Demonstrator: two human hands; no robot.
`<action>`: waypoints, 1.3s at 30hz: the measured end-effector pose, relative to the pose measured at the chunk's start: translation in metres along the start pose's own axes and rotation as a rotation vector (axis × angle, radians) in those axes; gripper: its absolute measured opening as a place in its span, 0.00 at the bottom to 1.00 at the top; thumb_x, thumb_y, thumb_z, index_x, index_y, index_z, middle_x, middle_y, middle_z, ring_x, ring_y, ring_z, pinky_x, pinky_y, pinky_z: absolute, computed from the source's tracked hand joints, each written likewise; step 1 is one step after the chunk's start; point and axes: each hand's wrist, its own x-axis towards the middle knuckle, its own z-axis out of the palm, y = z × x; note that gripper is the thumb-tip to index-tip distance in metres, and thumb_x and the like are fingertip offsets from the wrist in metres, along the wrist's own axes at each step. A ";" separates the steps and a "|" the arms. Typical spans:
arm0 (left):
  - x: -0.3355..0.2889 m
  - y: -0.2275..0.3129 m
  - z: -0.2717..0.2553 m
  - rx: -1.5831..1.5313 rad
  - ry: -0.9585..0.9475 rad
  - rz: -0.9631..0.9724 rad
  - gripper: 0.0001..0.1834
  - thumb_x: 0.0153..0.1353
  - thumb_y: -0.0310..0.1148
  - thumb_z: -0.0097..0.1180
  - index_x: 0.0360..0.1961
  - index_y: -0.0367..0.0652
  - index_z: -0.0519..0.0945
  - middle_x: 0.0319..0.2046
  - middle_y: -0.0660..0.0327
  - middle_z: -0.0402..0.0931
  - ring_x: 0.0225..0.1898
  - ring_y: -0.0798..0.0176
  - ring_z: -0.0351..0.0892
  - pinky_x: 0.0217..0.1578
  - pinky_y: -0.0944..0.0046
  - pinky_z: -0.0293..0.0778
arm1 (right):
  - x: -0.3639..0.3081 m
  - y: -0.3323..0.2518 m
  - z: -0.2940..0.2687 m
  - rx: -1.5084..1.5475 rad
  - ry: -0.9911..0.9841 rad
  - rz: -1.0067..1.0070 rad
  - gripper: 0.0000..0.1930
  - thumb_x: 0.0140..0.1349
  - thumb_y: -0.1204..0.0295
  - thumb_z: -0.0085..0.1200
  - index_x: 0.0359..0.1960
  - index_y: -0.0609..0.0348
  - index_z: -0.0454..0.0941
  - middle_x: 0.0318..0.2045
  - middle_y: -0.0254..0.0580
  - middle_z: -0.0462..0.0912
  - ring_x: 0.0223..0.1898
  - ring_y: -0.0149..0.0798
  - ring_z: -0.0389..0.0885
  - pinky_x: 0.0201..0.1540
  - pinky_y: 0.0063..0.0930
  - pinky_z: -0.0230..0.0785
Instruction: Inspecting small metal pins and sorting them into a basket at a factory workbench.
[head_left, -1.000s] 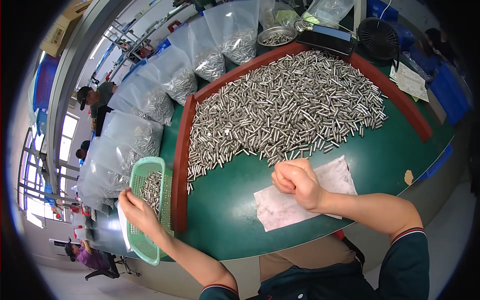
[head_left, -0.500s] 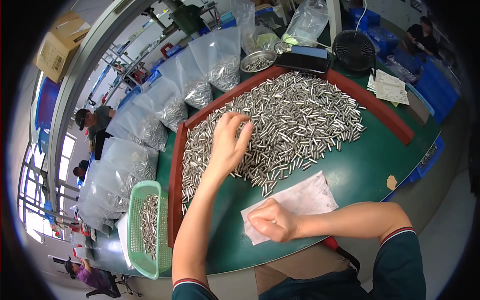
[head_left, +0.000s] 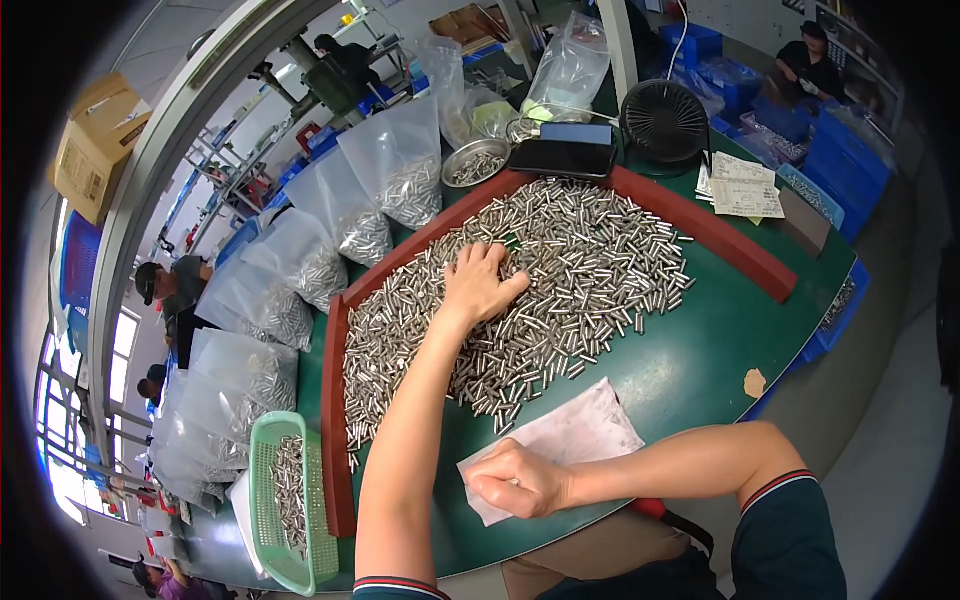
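A broad heap of short, shiny metal pins [head_left: 590, 260] covers much of the green tabletop. My left hand [head_left: 480, 287] rests on the left middle of the heap, its fingers spread and fingertips down among the pins. Closer to the front edge, my right hand [head_left: 520, 480] is closed in a fist over a stained whitish cloth [head_left: 590, 428]. A small pale spot shows in the curl of that fist, too little to name. Dark red rails [head_left: 335, 430] border the heap along the left and the back.
A green plastic basket [head_left: 265, 500] with pins stands left of the rail. Clear bags of pins [head_left: 385, 190] line the left side. At the back are a metal bowl [head_left: 475, 165], a phone [head_left: 562, 157], a black fan [head_left: 664, 122] and paper slips [head_left: 745, 190]. Other people sit farther off.
My left hand has come down onto the pins, its fingers spreading. My right hand stays in a fist over the cloth. The whole view has shifted, so the table things appear farther left and lower.
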 end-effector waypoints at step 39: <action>-0.037 -0.066 -0.009 -0.049 0.063 -0.188 0.35 0.52 0.62 0.40 0.54 0.51 0.65 0.58 0.58 0.55 0.60 0.51 0.50 0.55 0.43 0.48 | -0.003 -0.001 0.005 -0.070 -0.047 -0.029 0.13 0.51 0.75 0.38 0.11 0.62 0.57 0.09 0.42 0.59 0.11 0.41 0.59 0.15 0.31 0.52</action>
